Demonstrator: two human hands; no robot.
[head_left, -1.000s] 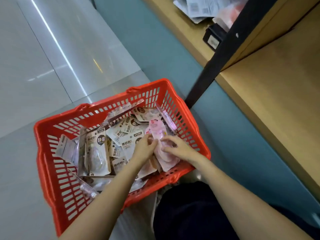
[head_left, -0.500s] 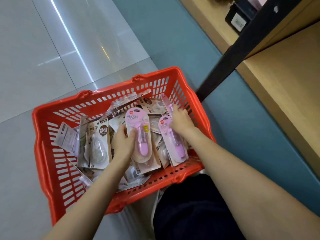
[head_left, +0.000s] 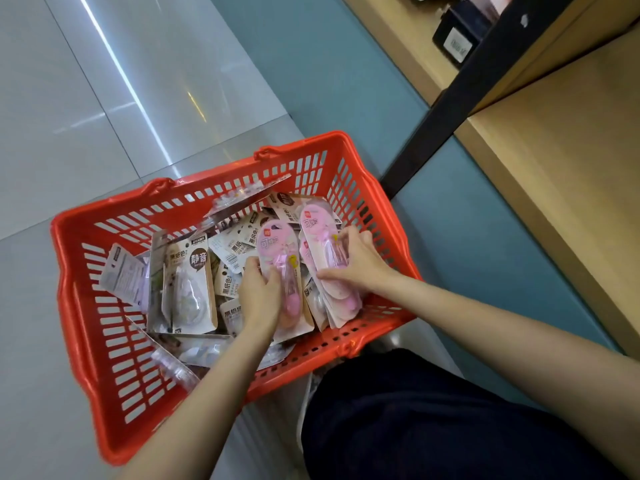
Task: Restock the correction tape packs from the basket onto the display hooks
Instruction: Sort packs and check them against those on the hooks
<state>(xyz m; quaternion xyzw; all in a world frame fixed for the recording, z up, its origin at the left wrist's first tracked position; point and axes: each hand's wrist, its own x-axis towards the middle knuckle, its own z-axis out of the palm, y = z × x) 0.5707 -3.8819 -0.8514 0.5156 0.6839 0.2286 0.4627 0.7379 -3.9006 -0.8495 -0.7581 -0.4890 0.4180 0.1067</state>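
Note:
A red plastic basket [head_left: 86, 306] sits on the floor, full of correction tape packs. Most are beige packs [head_left: 194, 282] with dark lettering; some are pink. My left hand [head_left: 258, 292] grips one pink pack [head_left: 277, 247] near the basket's middle. My right hand [head_left: 353, 263] holds a small stack of pink packs [head_left: 317, 220] against the basket's right side. No display hooks are in view.
A wooden shelf unit [head_left: 571, 168] with a black upright post [head_left: 450, 98] stands to the right, above a teal base panel [head_left: 467, 237]. Grey glossy floor tiles [head_left: 104, 98] lie to the left. My dark-trousered knee [head_left: 433, 427] is just below the basket.
Both hands have lifted pink packs out of the pile. The right hand has gathered more than one pink pack, and the view has shifted down and closer to the basket.

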